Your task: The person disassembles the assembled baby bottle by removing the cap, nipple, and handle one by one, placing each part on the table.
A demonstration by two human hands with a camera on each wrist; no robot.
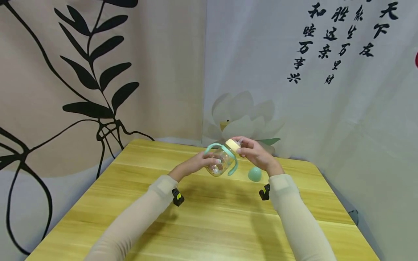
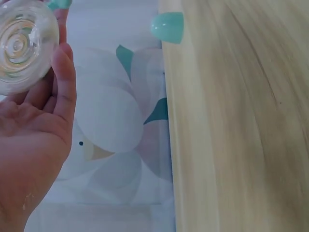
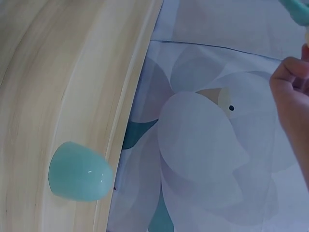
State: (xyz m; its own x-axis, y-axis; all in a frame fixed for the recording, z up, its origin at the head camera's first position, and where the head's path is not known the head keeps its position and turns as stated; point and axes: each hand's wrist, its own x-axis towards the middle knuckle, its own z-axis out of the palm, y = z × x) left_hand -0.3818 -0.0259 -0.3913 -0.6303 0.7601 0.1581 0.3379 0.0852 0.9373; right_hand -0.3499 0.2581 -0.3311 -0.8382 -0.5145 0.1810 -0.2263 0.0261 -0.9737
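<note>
First, at left, we see one left hand [image 1: 196, 164], fingers curled around one clear bottle [image 1: 222, 166], tilted above one table [image 1: 215, 228]; the left wrist view alone shows its round, ringed base [image 2: 18, 46]. The head view alone shows both green handles [image 1: 233, 169]. We then find one yellow collar [image 1: 232, 145], pinched by one right hand [image 1: 259, 156]. One green cap [image 1: 254, 174] sits dome-up on the table, near that hand.

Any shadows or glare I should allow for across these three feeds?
Head: soft shadows fall across the table. Left wrist: the bottle catches bright highlights on its clear base, and the table looks paler than in the head view. Right wrist: only small glints on the green cap.
</note>
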